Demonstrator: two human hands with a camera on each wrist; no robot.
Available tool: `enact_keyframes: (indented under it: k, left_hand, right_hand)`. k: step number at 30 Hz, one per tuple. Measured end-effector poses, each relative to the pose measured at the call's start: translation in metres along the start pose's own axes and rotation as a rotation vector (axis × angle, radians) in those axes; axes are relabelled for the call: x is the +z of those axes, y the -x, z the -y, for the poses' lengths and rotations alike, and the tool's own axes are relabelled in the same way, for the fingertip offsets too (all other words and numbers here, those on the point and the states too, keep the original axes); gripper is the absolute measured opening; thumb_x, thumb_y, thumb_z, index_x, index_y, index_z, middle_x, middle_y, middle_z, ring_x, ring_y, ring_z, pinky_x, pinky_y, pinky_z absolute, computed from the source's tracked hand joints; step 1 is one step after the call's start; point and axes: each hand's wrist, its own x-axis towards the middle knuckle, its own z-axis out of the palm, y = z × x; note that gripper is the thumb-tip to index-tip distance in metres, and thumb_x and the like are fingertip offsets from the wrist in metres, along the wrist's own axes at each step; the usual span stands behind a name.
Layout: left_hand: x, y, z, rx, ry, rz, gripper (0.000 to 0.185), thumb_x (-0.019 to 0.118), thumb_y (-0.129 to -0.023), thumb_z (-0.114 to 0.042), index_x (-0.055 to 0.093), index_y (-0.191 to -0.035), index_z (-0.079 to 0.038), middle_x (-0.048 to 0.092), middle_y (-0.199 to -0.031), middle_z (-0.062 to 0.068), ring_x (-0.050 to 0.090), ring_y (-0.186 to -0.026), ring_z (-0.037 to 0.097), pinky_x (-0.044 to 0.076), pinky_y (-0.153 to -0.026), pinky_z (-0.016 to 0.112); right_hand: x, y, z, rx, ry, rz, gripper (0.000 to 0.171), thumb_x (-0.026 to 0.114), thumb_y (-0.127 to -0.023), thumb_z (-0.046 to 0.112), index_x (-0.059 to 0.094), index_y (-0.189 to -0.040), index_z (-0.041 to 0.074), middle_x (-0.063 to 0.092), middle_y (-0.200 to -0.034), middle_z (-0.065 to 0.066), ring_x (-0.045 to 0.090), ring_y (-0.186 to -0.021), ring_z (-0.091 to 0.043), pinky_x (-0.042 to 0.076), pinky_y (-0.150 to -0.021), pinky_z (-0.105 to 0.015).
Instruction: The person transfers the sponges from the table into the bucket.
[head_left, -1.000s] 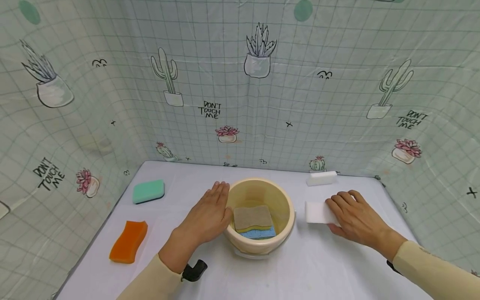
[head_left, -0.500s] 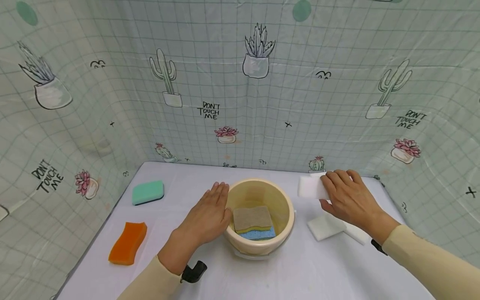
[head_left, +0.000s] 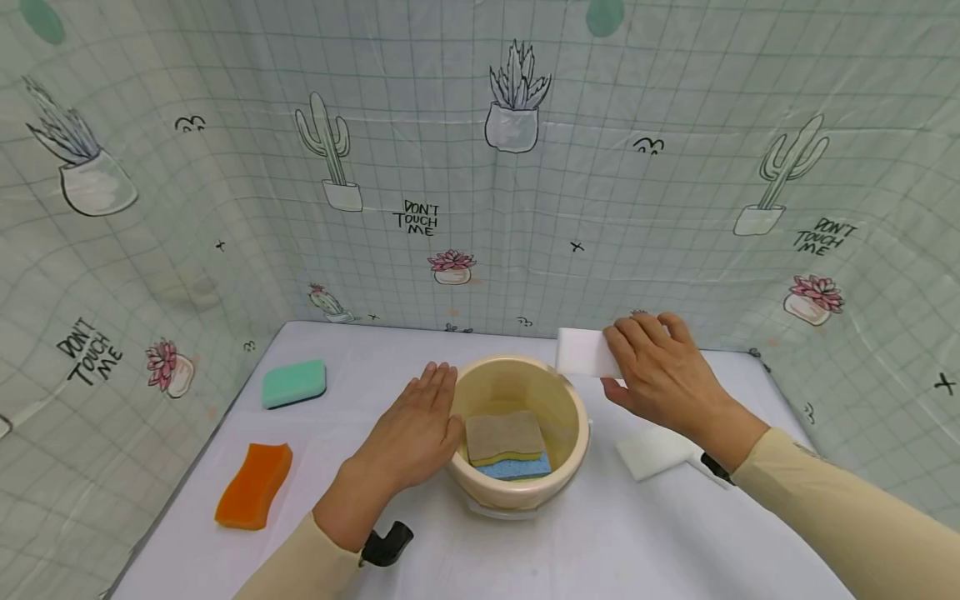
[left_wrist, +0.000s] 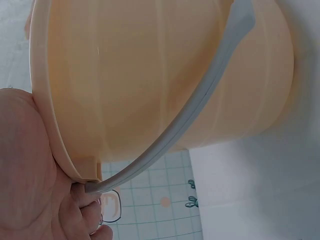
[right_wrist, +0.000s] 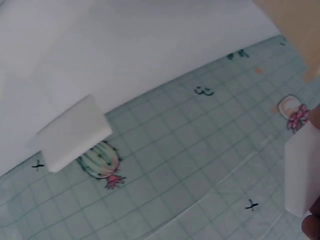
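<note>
My right hand (head_left: 663,379) pinches a white block-shaped sponge (head_left: 587,352) above the table, right at the back right of a cream bucket's rim (head_left: 573,400). The same sponge (right_wrist: 301,170) shows at the right edge of the right wrist view. Inside the bucket, a beige-topped yellow sponge (head_left: 506,435) lies over a blue sponge (head_left: 517,468). My left hand (head_left: 416,429) rests against the bucket's left rim, fingers straight and together. In the left wrist view, those fingers reach past the end of the bucket's grey handle (left_wrist: 175,127).
A green sponge (head_left: 294,383) and an orange wavy sponge (head_left: 255,486) lie at left. White sponges (head_left: 652,452) lie at right, partly under my right forearm. Another white block (right_wrist: 75,135) stands near the patterned backdrop (right_wrist: 175,165), hidden behind my right hand in the head view.
My right hand has lifted the white sponge off the right side and carried it back and left to the bucket, uncovering white sponges beneath. My left hand has stayed in place.
</note>
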Motion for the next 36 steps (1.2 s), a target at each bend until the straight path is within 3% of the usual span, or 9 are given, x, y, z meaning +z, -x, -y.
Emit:
enact_keyframes:
  k: [6, 13, 24, 36]
  left_hand:
    - [-0.001, -0.001, -0.002, -0.001, -0.018, -0.006, 0.064, 0.036, -0.111, -0.030, 0.026, -0.165, 0.004, 0.025, -0.173, 0.020, 0.016, -0.164, 0.033, 0.019, -0.133, 0.049]
    - [-0.001, 0.000, -0.001, 0.007, -0.030, -0.022, 0.064, 0.037, -0.111, -0.029, 0.028, -0.164, 0.004, 0.028, -0.172, 0.020, 0.018, -0.163, 0.034, 0.020, -0.133, 0.049]
    - [-0.001, -0.001, -0.002, 0.000, -0.039, -0.004, 0.065, 0.036, -0.111, -0.030, 0.026, -0.165, 0.005, 0.026, -0.173, 0.020, 0.018, -0.163, 0.034, 0.020, -0.133, 0.050]
    - [-0.001, -0.001, -0.004, -0.004, -0.043, -0.006, 0.066, 0.037, -0.111, -0.033, 0.027, -0.164, 0.005, 0.027, -0.172, 0.021, 0.019, -0.163, 0.034, 0.021, -0.133, 0.050]
  right_hand:
    - [-0.012, -0.032, 0.028, -0.013, -0.068, -0.002, 0.056, 0.073, -0.085, 0.041, 0.059, -0.120, 0.001, 0.064, -0.114, -0.014, 0.058, -0.106, -0.037, 0.046, -0.094, -0.054]
    - [-0.009, -0.053, 0.062, -0.040, -0.177, 0.044, 0.058, 0.073, -0.083, 0.046, 0.060, -0.121, 0.004, 0.065, -0.114, -0.009, 0.058, -0.105, -0.032, 0.048, -0.093, -0.051]
    - [0.006, -0.056, 0.091, -0.065, -0.216, 0.215, 0.053, 0.074, -0.085, 0.050, 0.063, -0.116, 0.009, 0.067, -0.114, -0.006, 0.059, -0.108, -0.026, 0.046, -0.093, -0.045]
    - [0.013, -0.059, 0.098, -0.097, -0.194, 0.265, 0.053, 0.076, -0.084, 0.054, 0.064, -0.110, 0.010, 0.068, -0.107, -0.005, 0.059, -0.100, -0.025, 0.046, -0.088, -0.044]
